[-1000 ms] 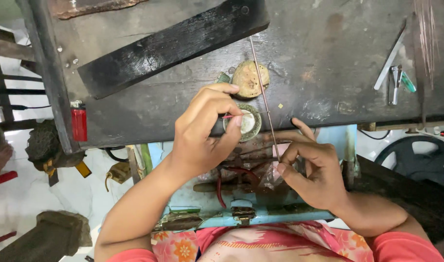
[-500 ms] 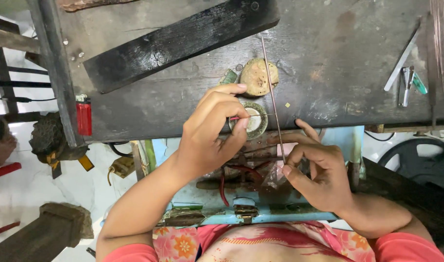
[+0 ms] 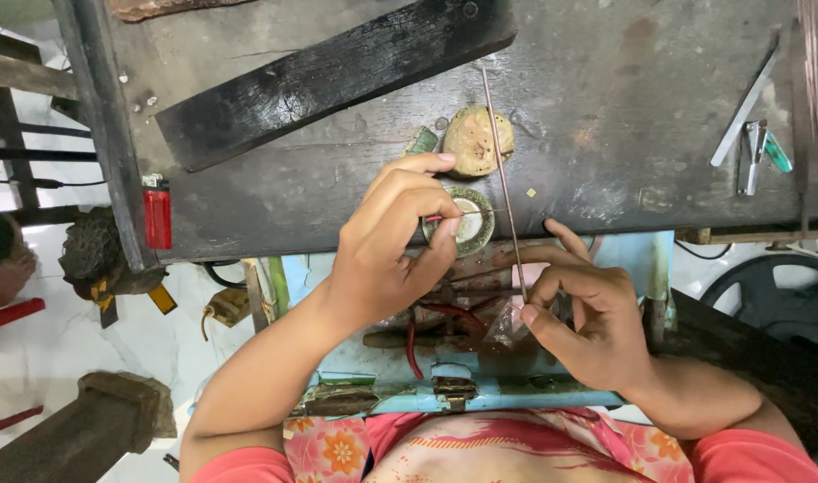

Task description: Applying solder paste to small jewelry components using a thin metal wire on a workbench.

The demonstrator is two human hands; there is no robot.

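My right hand (image 3: 588, 317) pinches the near end of a long thin metal rod (image 3: 503, 174) that points away across the dark workbench (image 3: 606, 107). My left hand (image 3: 386, 246) holds a thin red-tipped stick (image 3: 440, 216) with its tip at a small round dish (image 3: 467, 224) at the bench edge. Just beyond the dish lies a round brownish lump (image 3: 476, 141), and the rod crosses over it. Below my hands is an open blue drawer (image 3: 480, 394) with rusty tools and red wires inside.
A charred black wooden block (image 3: 328, 76) lies diagonally on the bench. A red lighter (image 3: 156, 217) stands at the bench's left edge. Metal tweezers and small tools (image 3: 753, 143) lie at the right. A wooden stump (image 3: 87, 438) stands on the white floor, lower left.
The view has shifted slightly. My left hand has brought the stick's tip onto the round dish; my right hand keeps the rod in nearly the same place.
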